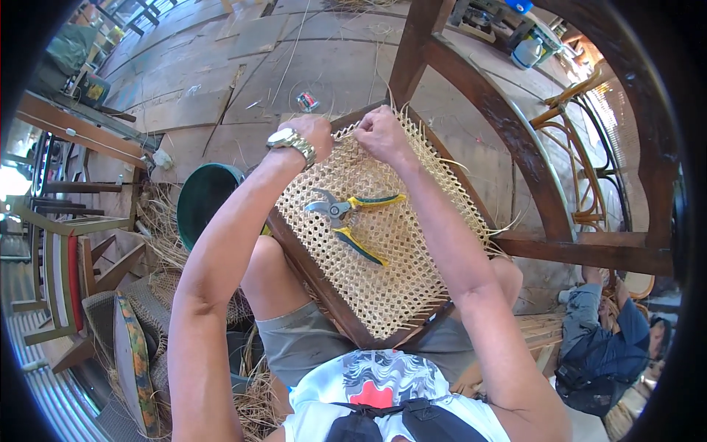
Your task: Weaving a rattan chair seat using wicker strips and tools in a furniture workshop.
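Observation:
A woven cane panel (309, 228) in a dark wooden chair frame (302, 283) rests across my thighs. At the panel's far edge, my left hand (317, 135) is closed, a metal watch (289, 140) on its wrist. Close beside it on the right, my right hand (381, 136) is closed too, fingers curled down at the weave. Whatever the fingers pinch is hidden. Pruning shears (339, 211) with yellow-and-green handles lie on the weave between my forearms, blades apart. Loose cane ends (508, 225) stick out along the panel's right side.
Dark curved chair parts (493, 118) rise at the right. A dark green bucket (208, 202) stands left of my knee, near heaps of cane strips (166, 221). A small packet (307, 102) lies on the floor beyond the panel. Another person (600, 346) is at the lower right.

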